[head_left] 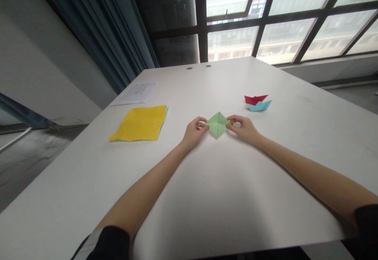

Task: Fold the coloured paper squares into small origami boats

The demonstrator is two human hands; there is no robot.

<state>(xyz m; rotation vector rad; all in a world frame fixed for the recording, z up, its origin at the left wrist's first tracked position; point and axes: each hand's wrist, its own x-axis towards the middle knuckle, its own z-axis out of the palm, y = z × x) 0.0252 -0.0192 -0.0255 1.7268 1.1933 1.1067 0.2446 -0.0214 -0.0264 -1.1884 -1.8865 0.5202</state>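
Observation:
A piece of folded green paper [217, 125], diamond-shaped with a crease down its middle, is held between both hands just over the white table [206, 181]. My left hand [196, 129] pinches its left corner between thumb and fingers. On the opposite corner, my right hand [242, 127] has the same kind of pinch. Beyond the right hand sit two folded paper boats, a red one [255, 99] behind and a light blue one [260, 106] in front, close together.
To the left lies a stack of square paper, yellow sheet [141, 123] on top with blue showing at its edge. Behind it is a white sheet with writing [135, 93]. Two round grey discs [189, 68] mark the table's far end, near the windows and a blue curtain [103, 20].

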